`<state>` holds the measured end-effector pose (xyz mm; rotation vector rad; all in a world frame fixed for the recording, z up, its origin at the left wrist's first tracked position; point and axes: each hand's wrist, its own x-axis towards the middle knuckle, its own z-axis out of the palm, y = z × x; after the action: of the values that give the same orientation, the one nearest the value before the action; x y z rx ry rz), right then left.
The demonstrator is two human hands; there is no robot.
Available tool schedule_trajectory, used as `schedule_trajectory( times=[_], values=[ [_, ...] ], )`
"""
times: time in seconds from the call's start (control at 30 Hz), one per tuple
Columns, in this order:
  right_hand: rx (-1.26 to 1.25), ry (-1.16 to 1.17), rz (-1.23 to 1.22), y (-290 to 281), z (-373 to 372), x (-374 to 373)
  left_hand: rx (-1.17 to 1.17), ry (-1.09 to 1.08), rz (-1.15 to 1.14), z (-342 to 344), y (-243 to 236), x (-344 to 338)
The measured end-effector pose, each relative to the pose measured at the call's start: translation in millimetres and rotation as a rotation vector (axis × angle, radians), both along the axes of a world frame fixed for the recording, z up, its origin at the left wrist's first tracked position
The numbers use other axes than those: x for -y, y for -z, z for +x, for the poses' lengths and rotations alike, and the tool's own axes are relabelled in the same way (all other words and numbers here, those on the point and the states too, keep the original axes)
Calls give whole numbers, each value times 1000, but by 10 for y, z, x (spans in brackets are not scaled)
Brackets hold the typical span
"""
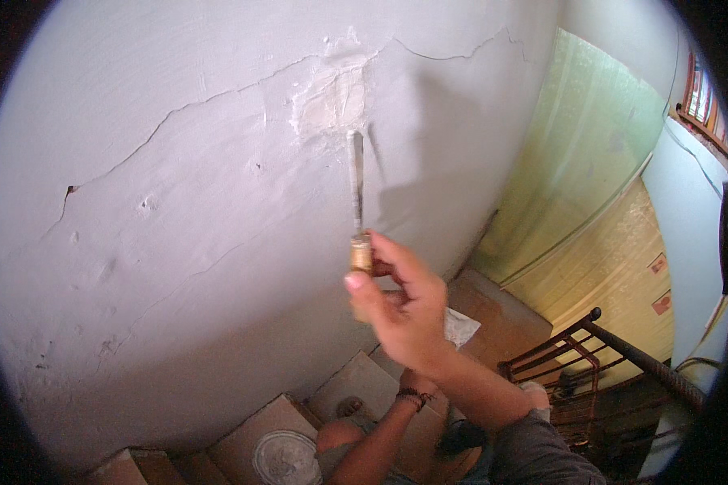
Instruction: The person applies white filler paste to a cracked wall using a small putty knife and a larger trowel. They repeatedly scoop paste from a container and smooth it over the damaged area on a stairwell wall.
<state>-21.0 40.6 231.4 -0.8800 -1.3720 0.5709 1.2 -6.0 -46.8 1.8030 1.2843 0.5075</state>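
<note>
My right hand [400, 303] is raised in front of the wall, its fingers closed round the wooden handle of a putty knife [357, 182]. The narrow metal blade points up, smeared with white, its tip at the lower edge of a pale, rough plaster patch [333, 99]. Whether the tip touches the wall is hard to tell. My left hand [417, 381] is low, beyond my right forearm, with a dark bracelet at the wrist. That forearm hides most of its fingers, so its grip cannot be made out.
A long crack [170, 117] runs across the grey wall [210, 186]. Below are stair steps [255, 420] and a round tub [287, 458] with whitish stuff. A dark metal railing [647, 360] stands at right, before a yellow-green sheet [578, 121]. A white scrap [461, 327] lies on the floor.
</note>
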Motion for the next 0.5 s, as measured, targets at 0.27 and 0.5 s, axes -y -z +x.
schedule_trajectory(
  times=[0.27, 0.5],
  values=[
    [96, 5, -444, -953, 821, 505, -106, -18, -238, -54, -535, -64],
    [39, -492, -561, -1619, 1181, 326, -53, -39, -146, -72, -599, -100]
  ],
)
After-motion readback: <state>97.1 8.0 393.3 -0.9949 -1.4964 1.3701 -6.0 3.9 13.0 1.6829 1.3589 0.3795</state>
